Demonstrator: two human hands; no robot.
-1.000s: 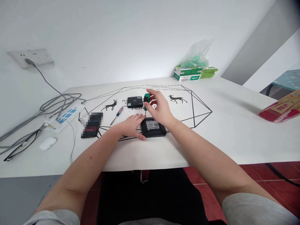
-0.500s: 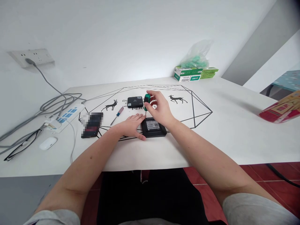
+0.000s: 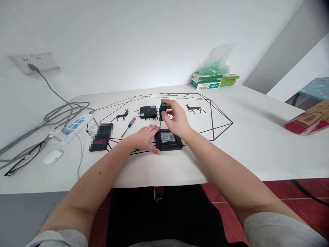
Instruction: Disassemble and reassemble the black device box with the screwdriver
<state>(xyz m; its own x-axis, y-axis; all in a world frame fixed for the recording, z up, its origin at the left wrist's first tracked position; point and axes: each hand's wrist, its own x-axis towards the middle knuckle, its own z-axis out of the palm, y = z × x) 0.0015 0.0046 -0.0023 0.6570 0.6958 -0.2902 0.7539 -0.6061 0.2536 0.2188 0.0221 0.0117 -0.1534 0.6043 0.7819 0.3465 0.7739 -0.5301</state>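
Observation:
A black square device (image 3: 168,145) with a white label inside lies on the table in front of me. My left hand (image 3: 146,137) rests flat on the table along the device's left edge, fingers stretched out and touching it. In my right hand (image 3: 175,118) is a screwdriver (image 3: 162,111) with a green and black handle. It stands nearly upright, its tip at the device's upper left corner. Behind it lies a flat black square cover or box (image 3: 148,112) with small stickers. A second, smaller screwdriver (image 3: 129,127) with a pink and blue handle lies left of that.
A dark, partly blurred-out phone-like object (image 3: 102,137), a white earbud case (image 3: 52,157), glasses (image 3: 25,159) and a power strip (image 3: 74,128) with coiled cables are on the left. Green boxes (image 3: 207,80) stand at the back right. A red package (image 3: 308,120) sits at the right.
The screwdriver handle has turned and tilted slightly right in my right hand, the fingers shifting with it. The left hand and the device stay in place.

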